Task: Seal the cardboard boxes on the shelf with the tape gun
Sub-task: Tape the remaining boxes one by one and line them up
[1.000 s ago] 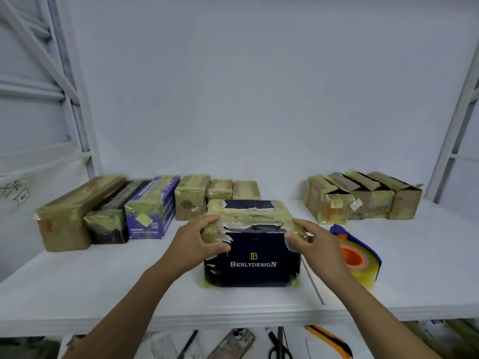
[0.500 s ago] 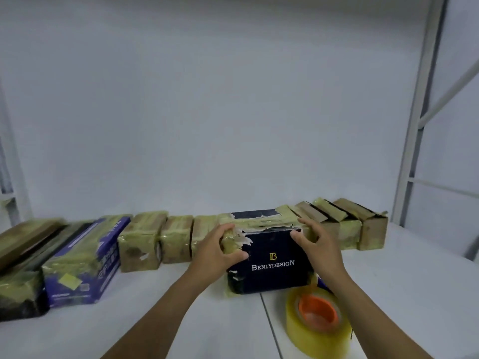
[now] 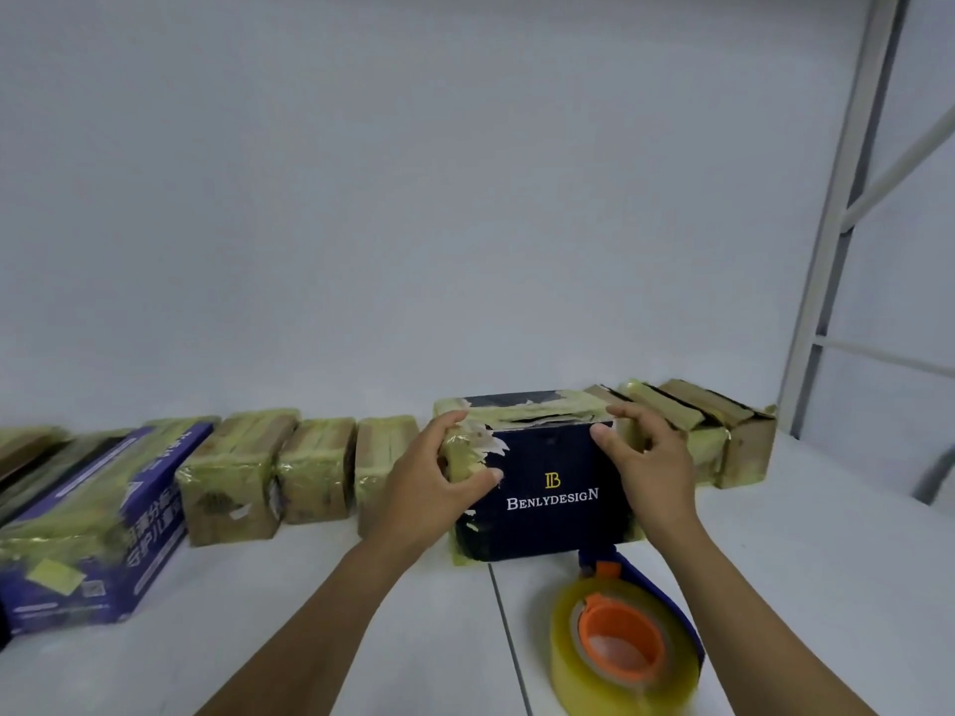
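A dark blue box (image 3: pixel 548 501) marked BENLYDESIGN, wrapped in yellowish tape with torn paper along its top, stands on the white shelf (image 3: pixel 806 576) in line with the other boxes. My left hand (image 3: pixel 431 488) grips its left upper corner, thumb on the front face. My right hand (image 3: pixel 653 470) holds its right upper corner with curled fingers. The tape gun (image 3: pixel 628 638), a blue frame with an orange hub and a clear yellowish roll, lies on the shelf just in front of the box, untouched.
Three taped brown boxes (image 3: pixel 315 470) stand left of the dark box, then a purple box (image 3: pixel 98 524) and further ones at the left edge. More taped boxes (image 3: pixel 723 441) sit to the right, by a white rack post (image 3: pixel 837 209).
Both hands have carried the dark blue box away from the front edge to the back row between the other boxes. The view has swung right; the tape gun lies nearer the camera.
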